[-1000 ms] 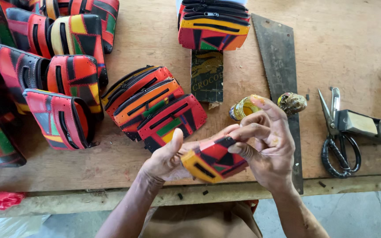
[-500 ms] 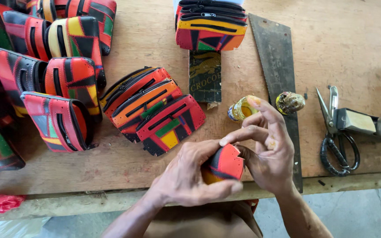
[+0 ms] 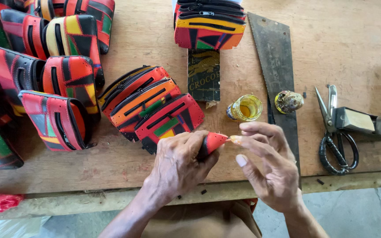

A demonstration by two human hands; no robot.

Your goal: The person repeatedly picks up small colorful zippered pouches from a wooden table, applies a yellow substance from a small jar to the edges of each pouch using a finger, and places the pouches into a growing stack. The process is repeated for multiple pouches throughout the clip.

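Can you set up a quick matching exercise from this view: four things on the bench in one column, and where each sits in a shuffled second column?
Things:
1. small glass jar
2. scissors
3. red patchwork piece
4. saw blade

Places:
A. flat on the wooden bench, running from the top edge toward the right hand
B. gripped in the left hand
C. far right, beside a grey block
D. just left of the saw blade, holding yellow liquid

Pairs: 1-D, 2-C, 3-B, 4-A
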